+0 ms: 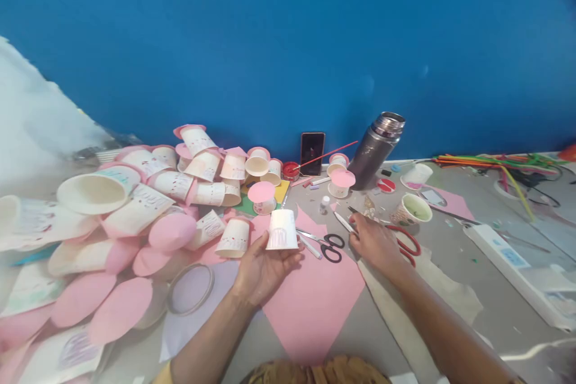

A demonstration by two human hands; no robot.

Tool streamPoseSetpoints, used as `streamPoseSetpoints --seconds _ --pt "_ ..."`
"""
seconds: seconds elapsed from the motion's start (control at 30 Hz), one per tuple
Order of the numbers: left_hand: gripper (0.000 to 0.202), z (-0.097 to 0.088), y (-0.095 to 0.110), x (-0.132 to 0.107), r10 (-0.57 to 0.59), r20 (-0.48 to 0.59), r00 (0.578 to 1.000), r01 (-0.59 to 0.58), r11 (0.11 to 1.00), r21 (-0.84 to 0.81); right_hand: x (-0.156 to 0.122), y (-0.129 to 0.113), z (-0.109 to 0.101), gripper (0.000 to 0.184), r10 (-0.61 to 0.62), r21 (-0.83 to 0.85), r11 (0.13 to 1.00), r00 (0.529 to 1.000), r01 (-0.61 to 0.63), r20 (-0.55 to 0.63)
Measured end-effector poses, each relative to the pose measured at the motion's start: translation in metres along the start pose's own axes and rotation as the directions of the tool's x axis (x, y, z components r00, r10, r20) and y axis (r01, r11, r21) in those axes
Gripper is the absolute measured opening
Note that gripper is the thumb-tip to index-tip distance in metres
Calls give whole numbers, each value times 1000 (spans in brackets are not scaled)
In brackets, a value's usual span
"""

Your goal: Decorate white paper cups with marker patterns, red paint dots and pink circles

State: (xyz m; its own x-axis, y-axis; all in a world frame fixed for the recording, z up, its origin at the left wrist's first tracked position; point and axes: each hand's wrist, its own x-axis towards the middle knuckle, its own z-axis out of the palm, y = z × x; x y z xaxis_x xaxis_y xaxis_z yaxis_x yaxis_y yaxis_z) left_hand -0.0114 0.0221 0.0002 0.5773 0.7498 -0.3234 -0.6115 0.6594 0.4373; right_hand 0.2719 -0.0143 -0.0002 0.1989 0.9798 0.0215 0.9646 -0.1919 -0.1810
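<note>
My left hand (265, 273) holds a white paper cup (282, 231), upside down, with purple marks drawn on its side. My right hand (373, 243) is low over the table, its fingers closed around the end of a white marker (344, 222). Beneath that hand lies a pair of red-handled scissors (410, 240), partly hidden. Black-handled scissors (332, 247) rest on a large pink paper sheet (315, 306), beside another white marker (311, 248) close to the cup.
Many paper cups with pink paper discs (121, 306) are heaped at the left. A dark metal flask (375, 153) stands before the blue wall, near a propped phone (312, 153). At the right are a patterned cup (411, 210), a white power strip (513, 270) and colourful pipe cleaners (486, 162).
</note>
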Motion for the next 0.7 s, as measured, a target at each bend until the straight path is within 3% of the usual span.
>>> streamPoseSetpoints --seconds 0.07,0.1,0.13,0.17,0.23,0.33,0.43,0.53,0.63,0.7 --pt "49 -2 -1 0 15 9 1000 -15 1000 18 -4 2 -3 30 11 118 993 1000 -9 -9" --pt "50 -3 -2 0 30 15 999 -31 999 26 -8 4 -6 33 5 240 971 1000 -3 -5" --pt "49 -5 -2 0 44 21 999 -45 998 34 -11 6 -9 36 -5 455 890 1000 2 7" --pt "47 -7 -3 0 55 24 998 -56 998 39 -14 7 -12 39 -32 658 753 999 -2 40" --pt "43 -10 -5 0 63 20 998 -64 997 47 -20 6 -18 44 -94 884 461 986 -79 138" --pt "41 -14 -6 1 58 -8 998 -58 997 56 -21 -5 -29 36 -154 955 168 950 -244 270" --pt "43 -14 -6 1 43 -44 998 -40 997 69 -13 -26 -41 31 -253 943 -66 920 -326 301" --pt "44 -13 -4 1 42 -78 996 -35 996 81 -5 -45 -47 41 -341 936 -141 903 -322 259" --pt "45 -14 -3 1 53 -86 995 -46 995 85 -4 -55 -34 55 -374 959 -123 907 -256 194" --pt "47 -15 -3 2 54 -72 996 -48 996 78 -7 -56 -16 49 -343 977 -82 926 -196 157"
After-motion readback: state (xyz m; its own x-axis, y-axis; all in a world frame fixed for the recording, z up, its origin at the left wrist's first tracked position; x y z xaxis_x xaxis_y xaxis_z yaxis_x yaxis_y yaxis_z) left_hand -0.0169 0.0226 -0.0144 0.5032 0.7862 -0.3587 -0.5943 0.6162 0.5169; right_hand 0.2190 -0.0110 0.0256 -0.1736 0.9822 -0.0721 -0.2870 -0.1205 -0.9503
